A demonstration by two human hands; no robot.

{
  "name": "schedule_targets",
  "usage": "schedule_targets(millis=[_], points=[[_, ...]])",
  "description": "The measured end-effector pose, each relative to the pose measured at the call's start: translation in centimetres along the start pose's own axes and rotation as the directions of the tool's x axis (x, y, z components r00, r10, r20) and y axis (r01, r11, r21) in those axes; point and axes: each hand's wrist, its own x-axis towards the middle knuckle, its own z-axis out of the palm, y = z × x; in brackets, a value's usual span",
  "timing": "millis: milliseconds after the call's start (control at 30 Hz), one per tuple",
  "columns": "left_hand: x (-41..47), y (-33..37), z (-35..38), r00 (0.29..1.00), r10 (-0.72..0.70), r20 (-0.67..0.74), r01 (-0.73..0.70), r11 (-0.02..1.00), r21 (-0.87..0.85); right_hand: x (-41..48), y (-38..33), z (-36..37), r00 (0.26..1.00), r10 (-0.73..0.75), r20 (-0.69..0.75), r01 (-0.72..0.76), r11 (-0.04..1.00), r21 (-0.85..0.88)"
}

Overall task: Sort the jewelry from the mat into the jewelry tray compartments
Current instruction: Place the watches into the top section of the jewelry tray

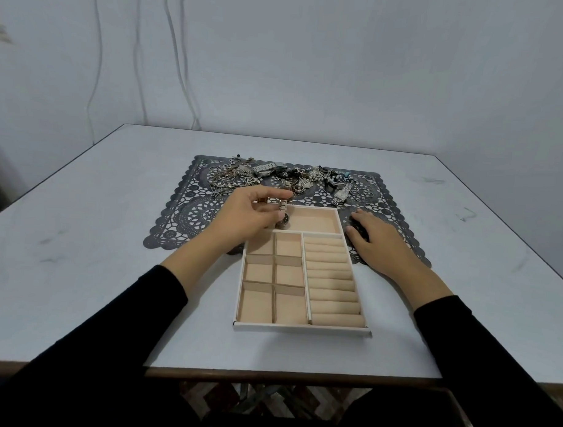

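Left hand (248, 212): thumb and fingertips pinch a watch (283, 210), which hangs from them.
Watch position: tray (301, 329) far-left corner, at the edge of the wide compartment (318, 219); the compartment's open floor lies to the right.
Right hand (375, 239): fingers spread, flat on mat (177, 222) beside the tray's right edge.
Nearer hand: left, likely.

Tangled jewelry (284, 176) on mat (184, 210) behind tray (301, 329)

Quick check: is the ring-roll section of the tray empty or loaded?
Empty. The ring rolls in the jewelry tray show only bare beige fabric, with no rings between them.
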Motion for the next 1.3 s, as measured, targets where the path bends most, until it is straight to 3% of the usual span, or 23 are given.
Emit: schedule_targets(millis=[467, 867, 1300], points=[[0.7, -1.2, 0.3, 0.986, 0.163, 0.020, -0.162, 0.943, 0.292, 0.0, -0.1, -0.1, 1.000, -0.001, 0.001, 0.001, 1.000, -0.003], [1.1, -1.0, -0.3, 0.964, 0.252, 0.086, -0.266, 0.898, 0.350, 0.0, -0.1, -0.1, 1.000, 0.002, 0.007, -0.002, 1.000, -0.006], [2.3, -0.5, -2.1, 0.917, 0.308, 0.253, -0.399, 0.698, 0.595, -0.1, -0.1, -0.2, 1.000, 0.002, 0.014, -0.002, 1.000, -0.012]])
